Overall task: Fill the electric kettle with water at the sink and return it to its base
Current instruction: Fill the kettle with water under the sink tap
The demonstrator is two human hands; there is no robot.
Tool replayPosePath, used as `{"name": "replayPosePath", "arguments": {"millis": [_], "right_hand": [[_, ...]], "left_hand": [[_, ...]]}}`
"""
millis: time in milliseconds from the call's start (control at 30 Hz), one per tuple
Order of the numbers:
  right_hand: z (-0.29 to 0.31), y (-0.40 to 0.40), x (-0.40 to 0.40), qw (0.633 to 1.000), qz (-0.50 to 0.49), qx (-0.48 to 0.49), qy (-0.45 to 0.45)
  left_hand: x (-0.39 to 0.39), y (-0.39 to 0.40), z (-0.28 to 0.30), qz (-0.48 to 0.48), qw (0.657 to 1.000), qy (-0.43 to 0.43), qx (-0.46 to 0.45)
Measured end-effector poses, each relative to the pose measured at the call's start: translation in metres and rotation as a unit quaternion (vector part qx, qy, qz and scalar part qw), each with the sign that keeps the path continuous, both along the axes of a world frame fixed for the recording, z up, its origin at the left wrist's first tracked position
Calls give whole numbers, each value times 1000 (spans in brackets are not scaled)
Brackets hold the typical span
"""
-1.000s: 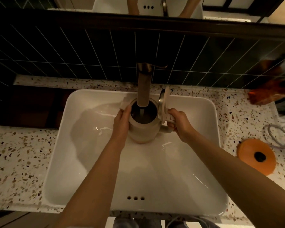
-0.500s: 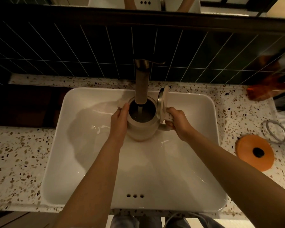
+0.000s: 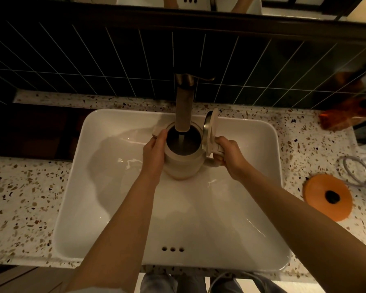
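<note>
A cream electric kettle [image 3: 183, 166] stands upright inside the white sink [image 3: 114, 208], its lid [image 3: 209, 132] flipped open to the right. The faucet spout [image 3: 184, 108] reaches over the kettle's mouth and a stream of water falls into it. My left hand [image 3: 154, 155] presses against the kettle's left side. My right hand [image 3: 228, 156] grips the handle on the right. The round orange kettle base [image 3: 328, 199] lies on the counter to the right of the sink, with a dark centre.
A terrazzo counter [image 3: 23, 197] surrounds the sink. Dark tiles [image 3: 93, 60] cover the wall behind. A grey coiled cord [image 3: 356, 173] lies beyond the base. An orange-brown packet [image 3: 344, 117] sits at the back right.
Both hands keep the same hold on the kettle under the running faucet. Only the camera view has shifted slightly.
</note>
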State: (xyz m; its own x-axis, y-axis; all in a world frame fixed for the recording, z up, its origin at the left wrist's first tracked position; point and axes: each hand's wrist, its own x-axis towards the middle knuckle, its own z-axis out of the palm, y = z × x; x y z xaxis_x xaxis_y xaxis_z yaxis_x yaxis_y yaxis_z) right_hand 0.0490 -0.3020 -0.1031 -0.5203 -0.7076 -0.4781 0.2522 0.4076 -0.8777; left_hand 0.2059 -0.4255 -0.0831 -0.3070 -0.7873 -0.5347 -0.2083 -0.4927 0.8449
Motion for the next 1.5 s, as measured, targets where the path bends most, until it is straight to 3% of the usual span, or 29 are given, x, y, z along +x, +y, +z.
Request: {"name": "replayPosePath", "arguments": {"millis": [1500], "right_hand": [[-1, -1, -2, 1000, -4, 14, -7]], "left_hand": [[-1, 1, 5, -2, 1000, -15, 6]]}}
